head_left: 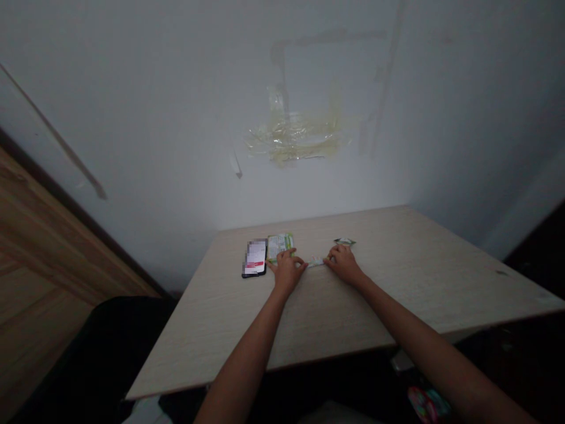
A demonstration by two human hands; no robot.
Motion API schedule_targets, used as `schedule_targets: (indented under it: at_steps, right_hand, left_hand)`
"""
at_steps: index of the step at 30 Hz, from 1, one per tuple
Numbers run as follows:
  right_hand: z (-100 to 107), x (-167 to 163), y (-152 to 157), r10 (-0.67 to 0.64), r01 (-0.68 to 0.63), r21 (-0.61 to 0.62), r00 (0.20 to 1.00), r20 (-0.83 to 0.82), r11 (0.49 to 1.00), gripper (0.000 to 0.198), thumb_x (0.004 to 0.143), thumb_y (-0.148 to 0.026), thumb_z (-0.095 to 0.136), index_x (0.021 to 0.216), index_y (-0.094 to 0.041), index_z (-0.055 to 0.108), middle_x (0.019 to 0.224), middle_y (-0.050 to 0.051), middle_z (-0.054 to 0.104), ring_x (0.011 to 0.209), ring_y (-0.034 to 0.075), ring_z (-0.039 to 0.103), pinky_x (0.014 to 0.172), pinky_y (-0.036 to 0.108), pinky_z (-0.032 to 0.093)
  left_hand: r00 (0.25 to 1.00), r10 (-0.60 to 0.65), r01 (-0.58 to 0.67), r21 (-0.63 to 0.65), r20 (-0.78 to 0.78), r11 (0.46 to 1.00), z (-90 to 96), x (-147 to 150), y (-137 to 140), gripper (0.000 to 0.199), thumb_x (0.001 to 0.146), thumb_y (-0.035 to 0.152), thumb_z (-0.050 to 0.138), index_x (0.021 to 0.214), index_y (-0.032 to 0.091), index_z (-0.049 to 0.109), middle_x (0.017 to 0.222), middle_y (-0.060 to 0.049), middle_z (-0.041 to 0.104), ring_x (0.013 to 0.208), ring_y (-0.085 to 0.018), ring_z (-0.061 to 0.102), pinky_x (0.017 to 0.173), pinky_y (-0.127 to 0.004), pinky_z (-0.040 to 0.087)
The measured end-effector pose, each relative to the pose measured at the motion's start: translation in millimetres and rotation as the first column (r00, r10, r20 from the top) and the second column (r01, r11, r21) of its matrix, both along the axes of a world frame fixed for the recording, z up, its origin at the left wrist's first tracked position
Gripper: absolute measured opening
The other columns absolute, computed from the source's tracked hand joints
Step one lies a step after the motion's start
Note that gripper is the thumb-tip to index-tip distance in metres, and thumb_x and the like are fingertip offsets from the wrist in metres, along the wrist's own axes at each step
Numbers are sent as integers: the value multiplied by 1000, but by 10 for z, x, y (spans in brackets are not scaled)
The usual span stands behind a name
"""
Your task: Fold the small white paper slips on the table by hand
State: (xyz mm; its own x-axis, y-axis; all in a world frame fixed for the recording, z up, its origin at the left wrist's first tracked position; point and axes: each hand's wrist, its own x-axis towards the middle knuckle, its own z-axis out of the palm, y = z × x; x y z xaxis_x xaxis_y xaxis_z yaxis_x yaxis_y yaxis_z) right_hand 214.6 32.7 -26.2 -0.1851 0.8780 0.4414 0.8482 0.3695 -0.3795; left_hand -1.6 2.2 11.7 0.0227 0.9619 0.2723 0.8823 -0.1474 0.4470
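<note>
A narrow, whitish, printed strip [315, 261] lies at the middle of the table, stretched between my hands; its exact kind is too small to make out. My left hand [288, 272] has thumb and index finger closed at the strip's left end. Its other fingers reach over the lower edge of a green-and-white printed packet [279, 242]. At the strip's right end, my right hand [342, 265] pinches with its fingertips. Just beyond that hand lies a small, green-edged piece of wrapper [346, 241], partly hidden by the fingers.
A smartphone [256, 258] with its screen lit lies left of the packet. The pale wooden table [397, 259] meets a white wall [176, 118] with old tape [300, 138] on it. A wooden panel [35, 265] stands at the left.
</note>
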Motion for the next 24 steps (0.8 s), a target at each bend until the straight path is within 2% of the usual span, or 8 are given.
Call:
schedule_targets:
  at_steps: [5, 11, 15, 20, 24]
  right_hand:
    - [-38, -41, 29, -46, 46, 24, 999, 28, 999, 19, 84, -37, 64, 82, -18, 69, 104, 12, 62, 104, 26, 50, 98, 41, 38]
    - [-20, -64, 34, -92, 93, -24, 995, 38, 995, 21, 82, -39, 66, 79, -18, 68, 105, 13, 60, 106, 29, 50, 95, 41, 39]
    - [4, -70, 20, -116, 117, -64, 993, 22, 991, 21, 81, -38, 67, 81, -17, 67, 107, 14, 59, 106, 30, 50, 93, 41, 40]
    - [-23, -58, 28, -117, 117, -37, 993, 5, 992, 22, 81, -39, 66, 82, -17, 65, 103, 12, 59, 106, 29, 50, 92, 40, 40]
    - [-52, -48, 32, -114, 115, 32, 993, -24, 993, 21, 82, -39, 66, 81, -19, 63, 98, 11, 59, 101, 28, 51, 91, 40, 41]
  left_hand:
    - [1000, -3, 3, -2, 7, 1000, 7, 15, 4, 11, 83, 37, 68, 80, 30, 76, 142, -2, 54, 135, -33, 37, 109, -75, 9]
    - [1000, 4, -5, -34, -13, 999, -21, 22, 35, 12, 82, 38, 67, 83, 28, 75, 144, -3, 52, 137, -33, 35, 106, -78, 7]
    - [999, -10, 9, -19, -52, 1000, -19, 13, 32, 14, 83, 37, 66, 94, 30, 72, 145, -4, 51, 136, -33, 36, 106, -79, 7]
    - [982, -157, 160, 19, -103, 987, -23, -10, 30, 28, 86, 28, 60, 111, 41, 65, 149, 4, 48, 142, -31, 29, 108, -77, 3]
    - [945, -307, 308, -4, -110, 951, -48, -19, 34, 34, 90, 23, 50, 110, 46, 66, 140, 8, 57, 144, -28, 29, 108, -77, -5]
